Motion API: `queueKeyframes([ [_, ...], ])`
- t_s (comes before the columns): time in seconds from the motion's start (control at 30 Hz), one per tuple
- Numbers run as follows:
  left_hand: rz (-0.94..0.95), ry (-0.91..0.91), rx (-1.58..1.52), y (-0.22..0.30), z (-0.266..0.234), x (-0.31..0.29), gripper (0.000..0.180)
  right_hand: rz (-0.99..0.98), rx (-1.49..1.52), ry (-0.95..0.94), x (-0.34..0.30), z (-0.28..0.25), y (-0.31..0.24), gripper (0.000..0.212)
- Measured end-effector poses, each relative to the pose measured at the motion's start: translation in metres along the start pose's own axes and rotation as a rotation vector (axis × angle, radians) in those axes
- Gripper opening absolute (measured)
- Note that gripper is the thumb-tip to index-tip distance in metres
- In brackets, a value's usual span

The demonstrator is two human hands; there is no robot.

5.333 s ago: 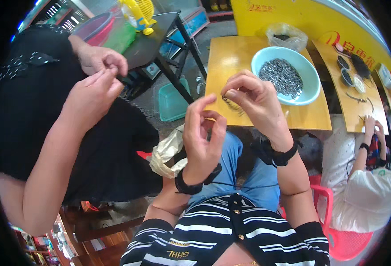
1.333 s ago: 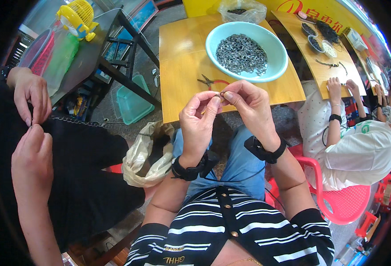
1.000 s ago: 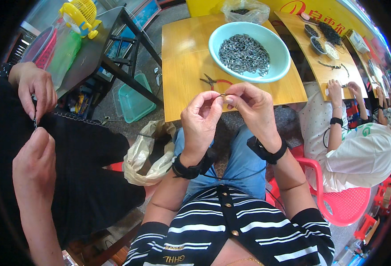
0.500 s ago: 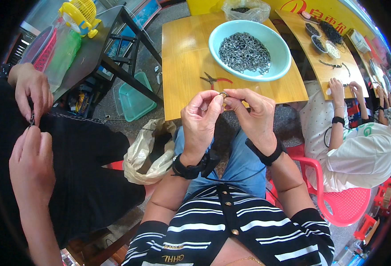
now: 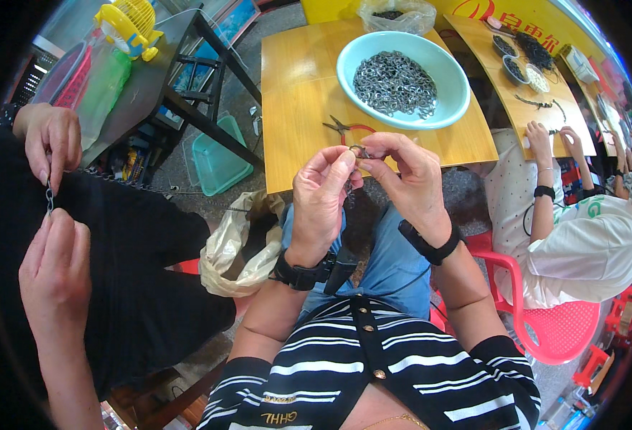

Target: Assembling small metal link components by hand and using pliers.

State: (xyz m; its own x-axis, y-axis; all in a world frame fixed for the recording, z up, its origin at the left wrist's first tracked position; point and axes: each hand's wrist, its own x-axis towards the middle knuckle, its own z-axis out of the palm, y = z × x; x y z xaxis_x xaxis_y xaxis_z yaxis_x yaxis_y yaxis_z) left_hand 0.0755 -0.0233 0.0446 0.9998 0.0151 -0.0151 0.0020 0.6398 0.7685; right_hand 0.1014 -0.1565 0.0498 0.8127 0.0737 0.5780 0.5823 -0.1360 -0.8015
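My left hand (image 5: 319,197) pinches a small dark metal link (image 5: 359,150) between thumb and fingertips, above my lap at the table's near edge. From the other side my right hand (image 5: 410,175) closes thumb and finger on the same link. A short piece of dark chain appears to hang under my fingertips, partly hidden. Just beyond my hands lie pliers (image 5: 339,126) with red handles, partly covered by my fingers. A pale turquoise basin (image 5: 460,89) holding a heap of similar metal links (image 5: 395,84) stands on the wooden table (image 5: 294,93).
At left, a co-worker's hands (image 5: 56,247) hold a chain (image 5: 50,197). A beige plastic bag (image 5: 233,261) lies beside my left leg. A person in white works at another table (image 5: 545,122) at right, by a pink chair (image 5: 556,330). A yellow fan (image 5: 126,29) stands far left.
My right hand has risen slightly and its fingers have shifted round the link, which shows more now. The co-worker's hands at left have drawn apart along their chain.
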Motion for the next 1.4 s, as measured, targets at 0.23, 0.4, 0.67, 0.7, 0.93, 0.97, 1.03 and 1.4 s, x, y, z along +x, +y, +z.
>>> queueKeyframes([
  [0.23,-0.016,-0.013,0.02,0.0,0.0,-0.003,0.015,0.03,-0.017,-0.1,0.004,-0.012,-0.001,0.021],
  [0.4,-0.023,-0.053,0.054,-0.002,-0.005,-0.005,0.015,-0.036,-0.14,-0.216,0.01,-0.02,-0.004,0.022],
  [0.67,0.065,-0.073,0.55,0.009,-0.004,-0.004,0.017,-0.088,-0.183,-0.348,0.025,-0.039,-0.013,0.014],
  [0.7,0.052,-0.106,0.637,0.009,-0.006,-0.003,0.017,-0.104,-0.193,-0.385,0.026,-0.04,-0.014,0.012],
  [0.93,-0.24,-0.146,0.167,-0.001,-0.011,-0.002,0.018,0.003,-0.075,-0.262,0.02,-0.034,-0.006,0.011],
  [0.97,-0.331,-0.147,0.075,0.0,-0.013,-0.001,0.018,-0.009,-0.045,-0.301,0.02,-0.035,-0.004,0.011],
  [1.03,-0.417,-0.145,-0.017,0.003,-0.018,0.001,0.018,-0.024,-0.013,-0.341,0.023,-0.038,-0.002,0.011],
  [1.4,-0.519,-0.269,-0.073,0.008,-0.019,0.004,0.013,-0.169,0.061,-0.484,0.027,-0.04,-0.007,0.013],
])
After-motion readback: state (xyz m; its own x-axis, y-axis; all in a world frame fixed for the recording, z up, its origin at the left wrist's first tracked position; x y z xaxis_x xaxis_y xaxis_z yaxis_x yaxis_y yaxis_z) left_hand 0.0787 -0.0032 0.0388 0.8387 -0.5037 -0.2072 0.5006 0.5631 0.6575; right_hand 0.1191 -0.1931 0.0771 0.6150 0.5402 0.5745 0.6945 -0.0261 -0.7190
